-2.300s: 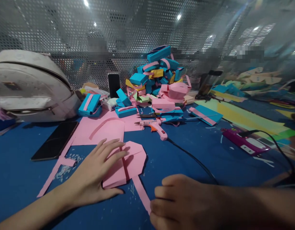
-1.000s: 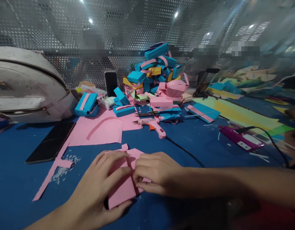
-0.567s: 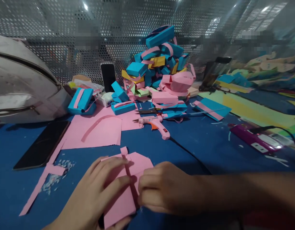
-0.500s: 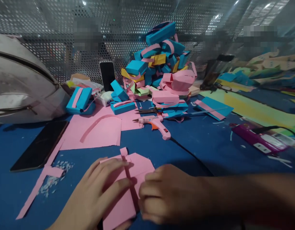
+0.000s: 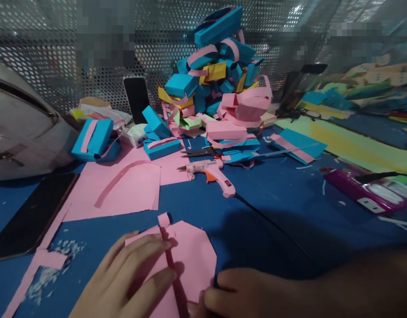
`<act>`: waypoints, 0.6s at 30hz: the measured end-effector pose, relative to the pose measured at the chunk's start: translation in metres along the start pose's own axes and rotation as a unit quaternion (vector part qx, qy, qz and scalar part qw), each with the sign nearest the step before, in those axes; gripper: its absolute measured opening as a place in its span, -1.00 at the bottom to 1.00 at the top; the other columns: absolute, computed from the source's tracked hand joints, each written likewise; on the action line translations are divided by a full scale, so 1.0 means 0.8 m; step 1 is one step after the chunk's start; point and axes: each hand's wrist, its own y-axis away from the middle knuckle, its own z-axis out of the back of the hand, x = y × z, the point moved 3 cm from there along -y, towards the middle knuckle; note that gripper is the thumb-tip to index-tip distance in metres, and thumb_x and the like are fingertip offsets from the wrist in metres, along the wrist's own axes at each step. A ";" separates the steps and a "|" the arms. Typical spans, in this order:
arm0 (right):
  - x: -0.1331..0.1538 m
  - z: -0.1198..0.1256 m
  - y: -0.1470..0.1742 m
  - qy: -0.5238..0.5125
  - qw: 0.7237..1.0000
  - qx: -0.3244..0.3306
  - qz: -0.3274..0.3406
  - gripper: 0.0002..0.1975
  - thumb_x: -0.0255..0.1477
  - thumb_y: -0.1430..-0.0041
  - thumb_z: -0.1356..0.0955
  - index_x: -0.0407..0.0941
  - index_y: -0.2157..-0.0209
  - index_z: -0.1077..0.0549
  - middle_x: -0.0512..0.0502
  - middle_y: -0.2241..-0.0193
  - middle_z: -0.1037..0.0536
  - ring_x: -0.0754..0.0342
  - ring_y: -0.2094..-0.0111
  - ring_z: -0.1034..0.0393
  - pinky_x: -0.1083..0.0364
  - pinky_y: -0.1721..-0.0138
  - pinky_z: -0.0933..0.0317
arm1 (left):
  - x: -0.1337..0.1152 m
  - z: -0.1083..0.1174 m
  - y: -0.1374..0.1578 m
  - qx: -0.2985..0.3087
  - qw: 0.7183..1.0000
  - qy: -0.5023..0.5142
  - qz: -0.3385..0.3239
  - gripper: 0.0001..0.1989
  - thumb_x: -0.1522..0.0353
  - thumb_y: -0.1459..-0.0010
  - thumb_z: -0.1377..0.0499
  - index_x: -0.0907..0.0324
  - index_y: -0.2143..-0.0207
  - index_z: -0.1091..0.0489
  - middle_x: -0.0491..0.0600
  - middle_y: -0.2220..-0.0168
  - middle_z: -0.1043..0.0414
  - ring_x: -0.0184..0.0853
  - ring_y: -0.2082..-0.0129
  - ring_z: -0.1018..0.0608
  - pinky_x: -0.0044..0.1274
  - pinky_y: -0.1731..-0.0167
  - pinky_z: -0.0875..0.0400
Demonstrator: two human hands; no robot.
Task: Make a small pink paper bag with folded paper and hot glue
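Near the front edge of a blue tabletop (image 5: 186, 201), a left hand (image 5: 124, 282) spreads loosely bent fingers over folded pink paper (image 5: 193, 260); a right hand (image 5: 246, 291) curls at its lower edge. Neither grip can be confirmed. A glue gun (image 5: 216, 174) lies beyond.

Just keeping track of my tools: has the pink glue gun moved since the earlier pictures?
No. Against the scissors, the glue gun lies where it did, just on their near side, tip over the pink paper; only the view has shifted.
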 end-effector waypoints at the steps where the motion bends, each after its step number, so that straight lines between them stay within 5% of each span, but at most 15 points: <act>1: -0.003 0.002 -0.002 -0.005 1.000 0.004 -0.012 -0.83 -0.48 -0.31 -0.26 -0.03 0.32 -0.47 0.00 0.28 -0.51 0.14 0.38 -0.35 0.15 0.51 -0.23 | -0.001 0.001 0.000 0.007 1.000 0.001 0.001 -0.50 0.03 -0.25 0.03 -0.04 -0.18 -0.23 -0.02 -0.25 -0.17 -0.06 -0.19 -0.30 -0.22 -0.08 -0.22; 8: -0.018 0.027 -0.011 -0.085 0.990 0.033 -0.109 -0.76 -0.28 -0.32 -0.27 -0.10 0.33 -0.47 0.08 0.34 -0.51 0.17 0.49 -0.27 0.09 0.54 -0.06 | -0.010 0.020 -0.011 0.016 0.999 0.030 0.016 -0.45 0.25 -0.12 -0.19 -0.03 -0.17 -0.21 0.02 -0.20 -0.25 -0.06 -0.14 -0.36 -0.24 -0.04 -0.35; 12: -0.040 0.067 0.005 -0.070 0.980 -0.044 -0.180 -0.76 -0.36 -0.36 -0.21 -0.09 0.28 -0.48 0.04 0.37 -0.54 0.18 0.41 -0.35 0.12 0.42 -0.10 | -0.015 0.026 -0.015 0.016 1.000 0.017 0.001 -0.48 0.25 -0.10 -0.22 0.01 -0.12 -0.24 0.06 -0.17 -0.26 -0.08 -0.13 -0.34 -0.26 -0.03 -0.34; 15: -0.074 0.094 0.035 -0.035 0.940 -0.139 -0.310 -0.70 -0.33 -0.36 -0.19 -0.10 0.36 -0.47 0.00 0.40 -0.54 0.16 0.42 -0.38 0.15 0.41 -0.09 | -0.016 0.028 -0.014 0.006 0.999 0.039 0.019 -0.52 0.28 -0.12 -0.20 0.04 -0.10 -0.23 0.07 -0.19 -0.19 -0.08 -0.17 -0.26 -0.25 -0.05 -0.28; 18: -0.113 0.091 0.067 0.028 0.879 -0.103 -0.465 -0.67 -0.18 -0.29 -0.24 -0.10 0.40 -0.47 -0.04 0.41 -0.53 0.09 0.42 -0.36 0.12 0.41 -0.06 | -0.017 0.029 -0.011 -0.010 0.999 0.050 0.016 -0.51 0.34 -0.12 -0.20 0.06 -0.11 -0.21 0.07 -0.21 -0.14 -0.09 -0.19 -0.22 -0.26 -0.06 -0.23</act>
